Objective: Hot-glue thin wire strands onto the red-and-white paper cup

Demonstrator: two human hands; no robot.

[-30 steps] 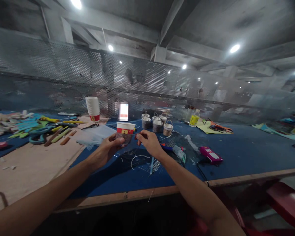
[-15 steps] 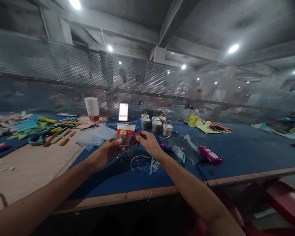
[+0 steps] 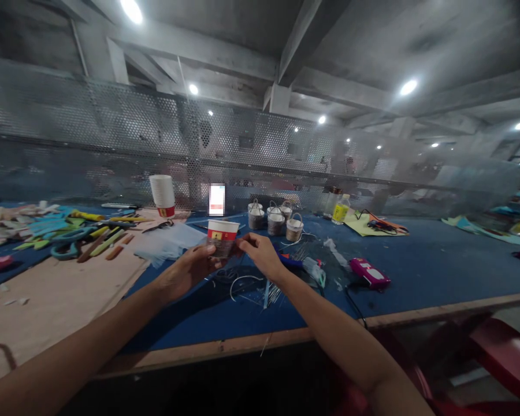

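Observation:
My left hand (image 3: 189, 268) grips a white paper cup (image 3: 222, 236) with a red band, upright, above the blue table mat (image 3: 416, 271). My right hand (image 3: 260, 252) pinches at the cup's right side, fingers together on its wall; whatever small thing it holds is too small to make out. Thin white wires (image 3: 242, 282) lie on the mat just below both hands.
Several small wrapped cups with wire handles (image 3: 275, 218) stand behind the hands. A stack of paper cups (image 3: 163, 194) is at back left, coloured strips and scissors (image 3: 65, 231) at far left. A pink tool (image 3: 369, 273) lies right, bottles (image 3: 340, 208) behind it. A perforated metal screen (image 3: 112, 144) walls the back.
My right hand has moved left from a small gap to touch the cup's right side. The cup stays in my left hand.

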